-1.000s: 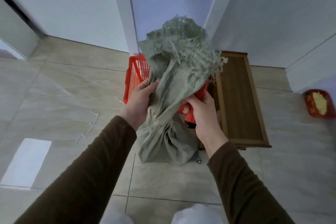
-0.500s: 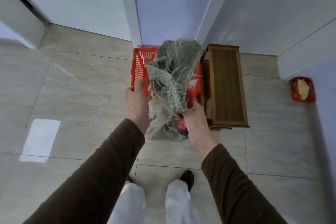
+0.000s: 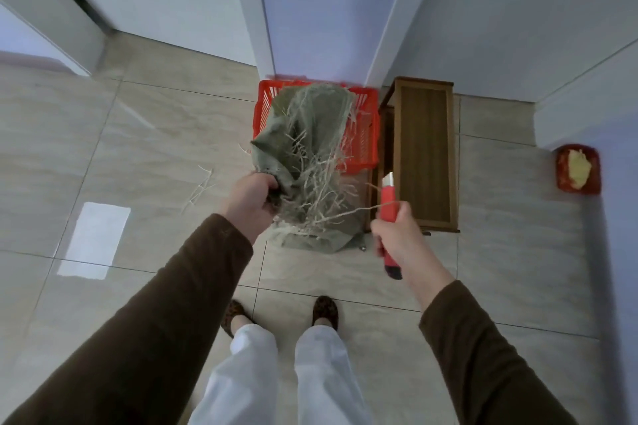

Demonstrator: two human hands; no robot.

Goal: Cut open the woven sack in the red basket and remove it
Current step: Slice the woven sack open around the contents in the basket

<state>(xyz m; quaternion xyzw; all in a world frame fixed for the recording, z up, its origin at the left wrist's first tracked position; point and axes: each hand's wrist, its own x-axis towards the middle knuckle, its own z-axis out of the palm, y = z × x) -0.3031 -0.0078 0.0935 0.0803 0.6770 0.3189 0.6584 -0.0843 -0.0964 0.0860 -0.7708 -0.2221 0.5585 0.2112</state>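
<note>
One wooden stool [image 3: 426, 152] stands beside one red basket [image 3: 362, 134]; left hand [image 3: 250, 198] clutches the frayed sack [image 3: 310, 148], right hand [image 3: 397, 235] grips one red knife [image 3: 389, 203].

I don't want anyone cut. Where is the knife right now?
In the head view the red knife is in the right hand, right of the sack and just in front of the wooden stool, blade end pointing away from the person.

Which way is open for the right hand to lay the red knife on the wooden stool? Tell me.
Probably yes, straight across. The right hand grips the red knife just beside the wooden stool, whose top looks bare; only a frayed strand from the sack trails near the blade.
</note>
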